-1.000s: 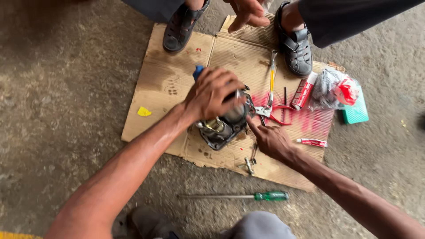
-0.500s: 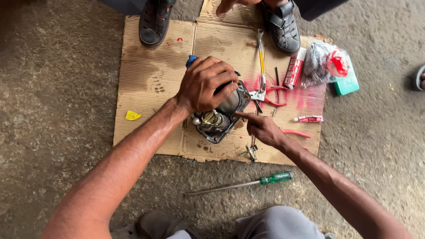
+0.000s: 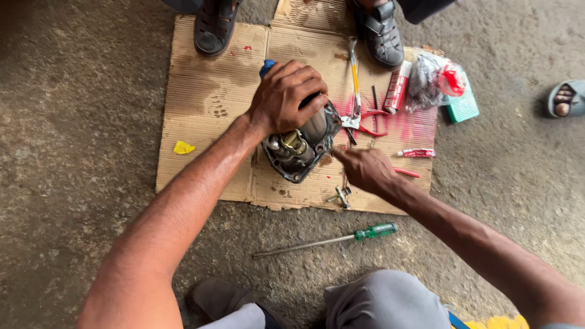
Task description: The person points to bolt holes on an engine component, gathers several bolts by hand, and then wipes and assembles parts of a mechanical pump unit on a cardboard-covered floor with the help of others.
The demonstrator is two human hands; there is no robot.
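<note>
Down on the concrete floor (image 3: 73, 183) lies a flattened brown sheet of corrugated cardboard (image 3: 207, 91), and on it stands a dark, greasy metal housing with a flanged rim and a brass-coloured part inside (image 3: 298, 152). From the head view, the left hand (image 3: 287, 97) rests on top of that housing, its fingers (image 3: 308, 82) curled closed around the upper end, gripping it. The right hand (image 3: 365, 169) sits just beside the housing's lower right edge, fingers bunched loosely with the tips pointing at the rim; whether it pinches anything cannot be told. Near that hand lie a small metal fitting (image 3: 341, 196), red-handled pliers (image 3: 368, 122), a long steel spanner (image 3: 353, 67) and a small white-and-red tube (image 3: 417, 153). Off the cardboard, nearer the person, a green-handled screwdriver (image 3: 329, 239) lies on the floor. At the far edge, another person's two dark sandals (image 3: 381, 33) stand on the cardboard.
</note>
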